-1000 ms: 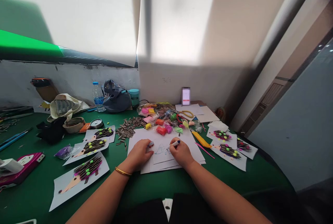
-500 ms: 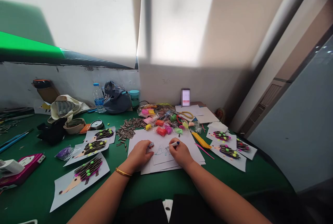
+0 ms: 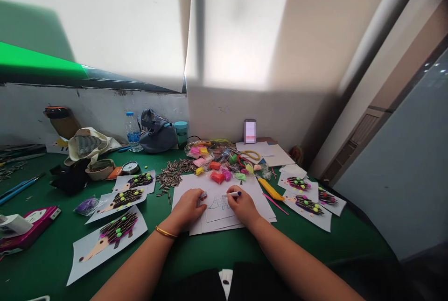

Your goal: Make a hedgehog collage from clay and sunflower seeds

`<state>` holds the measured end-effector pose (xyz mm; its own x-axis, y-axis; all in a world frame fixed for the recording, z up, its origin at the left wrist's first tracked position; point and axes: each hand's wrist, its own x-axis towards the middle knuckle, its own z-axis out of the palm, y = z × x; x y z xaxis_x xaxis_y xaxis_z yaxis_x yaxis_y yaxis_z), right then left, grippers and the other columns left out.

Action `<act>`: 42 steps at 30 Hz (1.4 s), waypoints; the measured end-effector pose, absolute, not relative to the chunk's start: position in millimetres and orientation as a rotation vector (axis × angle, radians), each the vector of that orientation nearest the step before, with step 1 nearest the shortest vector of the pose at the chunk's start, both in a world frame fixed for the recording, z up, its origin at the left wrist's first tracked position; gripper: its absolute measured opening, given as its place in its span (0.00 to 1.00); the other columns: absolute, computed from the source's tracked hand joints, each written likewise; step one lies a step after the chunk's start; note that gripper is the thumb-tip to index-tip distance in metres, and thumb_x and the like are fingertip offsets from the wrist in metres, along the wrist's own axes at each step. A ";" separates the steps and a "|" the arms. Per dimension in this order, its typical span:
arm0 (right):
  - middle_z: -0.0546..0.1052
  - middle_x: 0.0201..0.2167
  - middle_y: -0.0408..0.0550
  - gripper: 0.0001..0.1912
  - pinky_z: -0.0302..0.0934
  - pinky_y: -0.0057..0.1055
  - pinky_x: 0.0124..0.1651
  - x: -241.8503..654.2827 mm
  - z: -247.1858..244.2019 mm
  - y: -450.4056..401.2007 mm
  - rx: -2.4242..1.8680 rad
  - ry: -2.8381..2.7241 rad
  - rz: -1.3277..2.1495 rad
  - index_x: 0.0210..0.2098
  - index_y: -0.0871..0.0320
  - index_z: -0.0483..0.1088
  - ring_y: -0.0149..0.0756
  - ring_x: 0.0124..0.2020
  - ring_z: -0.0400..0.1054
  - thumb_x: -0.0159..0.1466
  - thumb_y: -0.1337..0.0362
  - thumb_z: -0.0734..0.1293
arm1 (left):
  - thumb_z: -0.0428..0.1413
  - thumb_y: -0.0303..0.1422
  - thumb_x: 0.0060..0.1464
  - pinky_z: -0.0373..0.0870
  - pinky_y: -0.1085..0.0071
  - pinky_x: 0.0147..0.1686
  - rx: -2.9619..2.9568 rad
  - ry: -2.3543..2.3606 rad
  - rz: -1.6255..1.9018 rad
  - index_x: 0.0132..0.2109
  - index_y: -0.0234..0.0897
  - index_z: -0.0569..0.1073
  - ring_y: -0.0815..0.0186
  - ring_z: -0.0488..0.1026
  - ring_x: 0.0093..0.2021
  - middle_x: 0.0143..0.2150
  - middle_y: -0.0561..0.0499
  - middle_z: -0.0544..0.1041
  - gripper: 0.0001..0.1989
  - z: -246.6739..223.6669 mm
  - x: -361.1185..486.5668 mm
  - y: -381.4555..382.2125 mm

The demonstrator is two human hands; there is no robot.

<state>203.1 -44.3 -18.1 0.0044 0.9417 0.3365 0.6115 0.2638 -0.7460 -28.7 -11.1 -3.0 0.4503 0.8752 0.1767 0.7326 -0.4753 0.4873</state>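
Observation:
My right hand [image 3: 243,205] is closed around a white marker [image 3: 231,194] with a dark blue end. The marker's tip rests at the upper part of an outline drawing [image 3: 216,203], which looks like an animal with a pointed snout. This drawing is on the top sheet of white paper [image 3: 219,221], over several other sheets. At the paper's left side my left hand [image 3: 189,208] lies with its fingers curled. A small pale piece that looks like a marker cap [image 3: 203,195] sticks out between its thumb and forefinger.
Striped sunflower seeds [image 3: 171,172] are heaped left of the paper. Bagged coloured clay [image 3: 217,177] and scissors [image 3: 251,154] lie behind it. Hedgehog pictures [image 3: 119,228] flank both sides. A yellow clay strip [image 3: 271,189] and pink tool [image 3: 276,203] lie right. A phone [image 3: 250,132] stands against the wall.
The marker's tip has shifted slightly left along the top of the drawing, and the marker lies a little flatter. My left hand has stayed in place.

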 end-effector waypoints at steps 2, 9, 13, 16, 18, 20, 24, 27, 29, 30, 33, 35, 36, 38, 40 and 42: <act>0.74 0.29 0.41 0.10 0.56 0.28 0.33 203.2 -18.0 -44.2 -1.420 -1.705 0.502 0.37 0.54 0.70 0.34 0.30 0.66 0.64 0.58 0.59 | 0.59 0.31 0.52 0.64 0.65 0.46 2.363 1.373 0.579 0.46 0.38 0.73 0.58 0.71 0.46 0.44 0.45 0.75 0.13 -3.3 -28.9 -10.9; 0.76 0.34 0.43 0.10 0.58 0.29 0.38 202.2 -18.0 -42.6 -1.384 -1.746 0.515 0.40 0.54 0.71 0.36 0.35 0.68 0.64 0.59 0.61 | 0.59 0.30 0.52 0.64 0.65 0.47 2.376 1.369 0.590 0.46 0.37 0.73 0.58 0.71 0.46 0.44 0.45 0.75 0.13 -4.8 -28.6 -9.7; 0.75 0.32 0.43 0.09 0.57 0.29 0.38 201.9 -19.4 -41.4 -1.393 -1.747 0.510 0.38 0.54 0.71 0.36 0.34 0.68 0.63 0.60 0.61 | 0.59 0.30 0.52 0.64 0.65 0.47 2.367 1.372 0.582 0.46 0.38 0.73 0.58 0.71 0.46 0.44 0.45 0.75 0.13 -3.7 -28.7 -9.9; 0.75 0.32 0.42 0.09 0.57 0.28 0.36 203.0 -20.3 -41.2 -1.396 -1.730 0.504 0.38 0.54 0.71 0.35 0.33 0.67 0.63 0.60 0.60 | 0.60 0.30 0.52 0.64 0.66 0.46 2.354 1.375 0.566 0.46 0.38 0.73 0.58 0.71 0.46 0.43 0.45 0.75 0.13 -2.7 -28.4 -10.2; 0.74 0.31 0.43 0.10 0.57 0.28 0.35 204.1 -20.6 -41.1 -1.412 -1.704 0.495 0.38 0.54 0.70 0.35 0.32 0.66 0.64 0.59 0.59 | 0.59 0.30 0.52 0.64 0.66 0.46 2.354 1.377 0.567 0.46 0.38 0.73 0.58 0.71 0.45 0.43 0.46 0.75 0.13 -2.4 -28.2 -10.3; 0.74 0.30 0.43 0.10 0.56 0.28 0.34 205.0 -20.6 -40.9 -1.433 -1.679 0.486 0.38 0.55 0.69 0.35 0.31 0.66 0.64 0.59 0.59 | 0.59 0.30 0.52 0.64 0.66 0.45 2.357 1.378 0.569 0.46 0.38 0.73 0.59 0.71 0.45 0.43 0.46 0.75 0.13 -2.2 -28.0 -10.3; 0.73 0.28 0.42 0.09 0.55 0.28 0.33 204.7 -20.9 -40.2 -1.450 -1.675 0.490 0.37 0.55 0.69 0.35 0.29 0.65 0.63 0.60 0.59 | 0.59 0.31 0.52 0.64 0.66 0.45 2.357 1.382 0.568 0.45 0.38 0.73 0.58 0.71 0.45 0.43 0.46 0.75 0.12 -0.7 -27.7 -11.2; 0.72 0.28 0.41 0.09 0.54 0.28 0.32 203.9 -21.2 -40.0 -1.457 -1.671 0.493 0.36 0.54 0.69 0.34 0.28 0.64 0.63 0.60 0.59 | 0.59 0.31 0.52 0.64 0.66 0.44 2.354 1.387 0.566 0.46 0.38 0.73 0.58 0.71 0.45 0.43 0.45 0.75 0.12 0.7 -27.3 -12.5; 0.72 0.28 0.41 0.09 0.54 0.28 0.32 203.9 -21.0 -40.3 -1.456 -1.662 0.489 0.35 0.54 0.69 0.34 0.28 0.64 0.63 0.60 0.59 | 0.59 0.31 0.52 0.64 0.66 0.44 2.350 1.389 0.563 0.46 0.37 0.72 0.58 0.71 0.45 0.43 0.45 0.74 0.13 1.3 -27.1 -13.1; 0.72 0.28 0.41 0.09 0.54 0.28 0.32 204.1 -20.8 -40.6 -1.457 -1.655 0.486 0.36 0.54 0.69 0.34 0.29 0.65 0.63 0.60 0.59 | 0.59 0.30 0.52 0.64 0.66 0.45 2.349 1.388 0.562 0.46 0.37 0.72 0.58 0.71 0.45 0.43 0.45 0.74 0.13 1.4 -27.1 -13.2; 0.73 0.28 0.42 0.10 0.55 0.28 0.32 204.9 -20.2 -41.5 -1.464 -1.631 0.476 0.37 0.55 0.69 0.35 0.29 0.65 0.63 0.60 0.58 | 0.59 0.30 0.52 0.64 0.65 0.45 2.349 1.388 0.562 0.46 0.37 0.72 0.58 0.71 0.45 0.43 0.45 0.74 0.13 1.3 -27.2 -13.1; 0.73 0.27 0.42 0.10 0.54 0.28 0.32 205.1 -19.7 -41.9 -1.470 -1.624 0.475 0.36 0.55 0.69 0.35 0.29 0.65 0.63 0.60 0.58 | 0.59 0.31 0.52 0.65 0.66 0.45 2.353 1.388 0.561 0.46 0.37 0.73 0.59 0.71 0.45 0.43 0.45 0.74 0.13 0.9 -27.3 -12.7; 0.73 0.27 0.42 0.10 0.54 0.28 0.32 205.0 -19.4 -42.0 -1.471 -1.626 0.476 0.35 0.55 0.69 0.35 0.29 0.65 0.62 0.60 0.58 | 0.59 0.31 0.52 0.65 0.66 0.45 2.356 1.388 0.560 0.46 0.37 0.73 0.59 0.71 0.45 0.43 0.46 0.74 0.13 0.6 -27.4 -12.5; 0.73 0.27 0.41 0.09 0.54 0.28 0.31 204.5 -18.6 -42.2 -1.473 -1.629 0.479 0.34 0.55 0.69 0.35 0.29 0.65 0.62 0.60 0.59 | 0.59 0.31 0.52 0.65 0.66 0.44 2.362 1.386 0.561 0.46 0.38 0.73 0.59 0.71 0.45 0.43 0.46 0.74 0.13 0.2 -27.5 -12.0; 0.72 0.26 0.41 0.09 0.53 0.28 0.30 203.9 -17.2 -42.6 -1.479 -1.627 0.481 0.33 0.55 0.69 0.35 0.28 0.65 0.61 0.60 0.59 | 0.59 0.30 0.52 0.64 0.66 0.44 2.365 1.385 0.563 0.46 0.38 0.73 0.59 0.71 0.44 0.43 0.46 0.74 0.13 -0.2 -27.5 -11.7; 0.71 0.24 0.41 0.09 0.53 0.28 0.30 203.6 -15.5 -43.3 -1.488 -1.618 0.482 0.32 0.55 0.68 0.35 0.27 0.64 0.61 0.61 0.58 | 0.59 0.30 0.52 0.64 0.66 0.44 2.365 1.382 0.564 0.46 0.37 0.72 0.59 0.70 0.44 0.43 0.46 0.74 0.13 -0.3 -27.4 -11.4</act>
<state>203.6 -43.3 -15.5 0.0833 0.9407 0.3290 0.6078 0.2136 -0.7648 -27.4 -11.4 -0.3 0.4471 0.8793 0.1642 0.7429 -0.4673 0.4794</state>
